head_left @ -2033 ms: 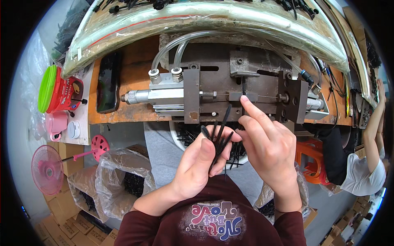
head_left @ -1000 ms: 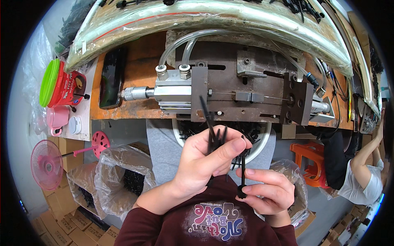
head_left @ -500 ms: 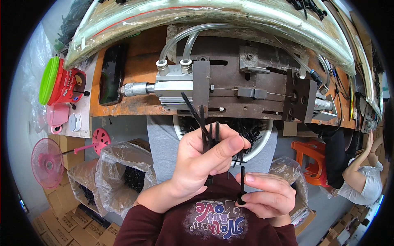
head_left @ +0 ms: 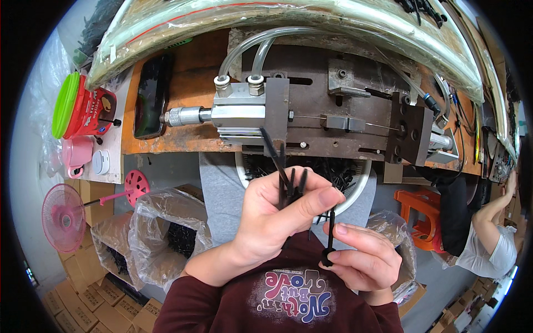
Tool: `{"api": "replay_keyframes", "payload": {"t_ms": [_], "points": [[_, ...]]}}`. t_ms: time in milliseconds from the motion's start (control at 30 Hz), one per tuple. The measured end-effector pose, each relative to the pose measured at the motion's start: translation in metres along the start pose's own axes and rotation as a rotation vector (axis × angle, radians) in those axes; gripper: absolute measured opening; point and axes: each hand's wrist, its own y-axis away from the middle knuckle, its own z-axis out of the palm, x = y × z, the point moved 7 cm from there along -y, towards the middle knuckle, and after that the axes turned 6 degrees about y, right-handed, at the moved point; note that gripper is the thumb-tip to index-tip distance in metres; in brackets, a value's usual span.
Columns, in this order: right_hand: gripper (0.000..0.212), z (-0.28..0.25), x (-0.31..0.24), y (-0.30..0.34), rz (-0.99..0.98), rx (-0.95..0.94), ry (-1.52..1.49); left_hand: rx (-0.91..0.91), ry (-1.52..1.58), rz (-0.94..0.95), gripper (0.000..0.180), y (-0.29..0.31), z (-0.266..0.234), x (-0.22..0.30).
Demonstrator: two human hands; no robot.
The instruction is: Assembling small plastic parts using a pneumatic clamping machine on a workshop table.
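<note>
My left hand (head_left: 275,222) is closed around several thin black mascara brushes (head_left: 273,150), whose bristled ends stick up above the fingers. Between its thumb and forefinger a thin dark piece points down. My right hand (head_left: 367,258) pinches a black wand stem with a wider round cap (head_left: 327,257) at its lower end. The stem stands upright, its top right under the left thumb tip, touching or nearly touching the piece there. Behind the hands, a white basin (head_left: 363,183) holds many black pieces.
A metal clamping machine (head_left: 240,116) with clear hoses sits on the wooden bench (head_left: 183,145). A phone (head_left: 151,100), red bucket (head_left: 91,111) and pink cup (head_left: 76,152) are at left. Plastic-lined bags (head_left: 161,233), a pink fan (head_left: 64,217) and an orange stool (head_left: 413,216) stand below. Another person (head_left: 491,244) is at right.
My right hand has lifted the stem so its top meets the left thumb tip; a gap showed there before. The left hand has shifted slightly right. The view has moved a little.
</note>
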Motion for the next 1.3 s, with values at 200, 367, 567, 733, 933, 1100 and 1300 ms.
{"api": "replay_keyframes", "payload": {"t_ms": [200, 367, 567, 733, 933, 1100, 1300], "points": [[0.029, 0.001, 0.000, 0.001, 0.034, -0.008, 0.000, 0.000, 0.075, -0.031, 0.013, 0.001, -0.001, -0.003], [0.029, 0.002, -0.001, 0.002, 0.034, 0.002, 0.018, -0.008, 0.104, -0.031, 0.013, 0.002, -0.002, -0.007], [0.029, -0.002, -0.001, -0.001, 0.043, 0.017, 0.107, -0.016, 0.110, -0.055, 0.016, 0.000, -0.004, -0.012], [0.030, -0.014, 0.019, -0.021, 0.049, 0.088, 0.331, -0.047, 0.090, -0.002, 0.023, 0.002, -0.006, -0.017], [0.020, 0.004, 0.038, -0.047, -0.002, -0.061, 0.638, -0.133, 0.178, -0.053, 0.069, 0.002, 0.000, -0.013], [0.019, 0.005, 0.039, -0.056, -0.033, -0.088, 0.752, -0.149, 0.283, -0.091, 0.083, -0.001, 0.002, -0.014], [0.018, 0.005, 0.038, -0.058, 0.023, -0.137, 0.778, -0.083, 0.244, -0.157, 0.083, -0.003, 0.004, -0.018]]}}
